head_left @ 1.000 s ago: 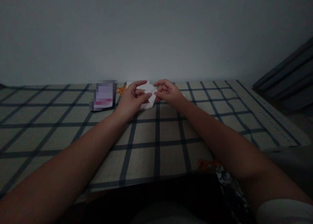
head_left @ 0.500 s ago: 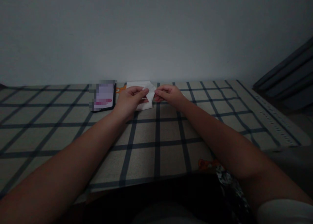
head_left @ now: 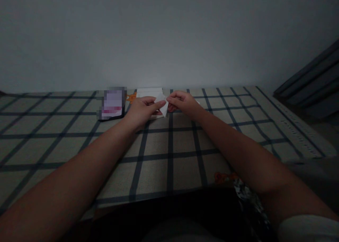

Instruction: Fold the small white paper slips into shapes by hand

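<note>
A small folded piece of white paper is held between my two hands above the table. My left hand grips its left side, the thumb lying across the front and the fingers behind. At the paper's right edge, my right hand pinches with thumb and forefinger, its other fingers curled. Behind my left hand lies a flat stack of white paper sheets, partly covered by that hand and the folded piece.
Left of my hands lies a phone with a lit, blurred screen. A checked tablecloth with orange printed figures covers the table. A pale wall rises behind it, and grey folded cloth hangs at right.
The folded paper has turned between my hands, and a pointed corner now hangs downward. My left thumb has shifted slightly right and down; my right hand stays almost in place.
</note>
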A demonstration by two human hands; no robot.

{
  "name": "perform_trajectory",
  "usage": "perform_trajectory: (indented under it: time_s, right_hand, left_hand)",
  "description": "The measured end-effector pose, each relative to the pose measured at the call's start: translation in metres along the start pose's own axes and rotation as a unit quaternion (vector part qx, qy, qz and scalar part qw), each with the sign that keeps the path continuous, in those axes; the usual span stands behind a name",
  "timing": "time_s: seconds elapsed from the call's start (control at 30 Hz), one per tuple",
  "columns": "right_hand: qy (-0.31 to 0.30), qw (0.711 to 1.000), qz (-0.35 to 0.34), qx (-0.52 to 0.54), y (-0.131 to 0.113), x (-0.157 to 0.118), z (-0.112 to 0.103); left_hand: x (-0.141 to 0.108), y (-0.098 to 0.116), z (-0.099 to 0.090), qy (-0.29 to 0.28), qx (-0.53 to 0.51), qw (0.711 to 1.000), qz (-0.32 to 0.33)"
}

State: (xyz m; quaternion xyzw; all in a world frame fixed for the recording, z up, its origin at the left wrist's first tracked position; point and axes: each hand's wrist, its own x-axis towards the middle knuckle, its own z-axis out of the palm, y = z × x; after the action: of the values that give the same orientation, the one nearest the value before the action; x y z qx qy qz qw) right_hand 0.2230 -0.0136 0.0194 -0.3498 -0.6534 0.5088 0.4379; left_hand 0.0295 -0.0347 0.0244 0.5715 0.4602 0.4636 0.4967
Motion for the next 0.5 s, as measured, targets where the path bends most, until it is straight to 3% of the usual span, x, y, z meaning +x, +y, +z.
perform_trajectory:
  time_s: [0.5]
  right_hand:
    - [0.019,1.0,-0.013,0.004,0.0041,0.0007,-0.0031]
  left_hand:
    - [0.0014,0.0025,0.0,-0.025,-0.029,0.999,-0.033]
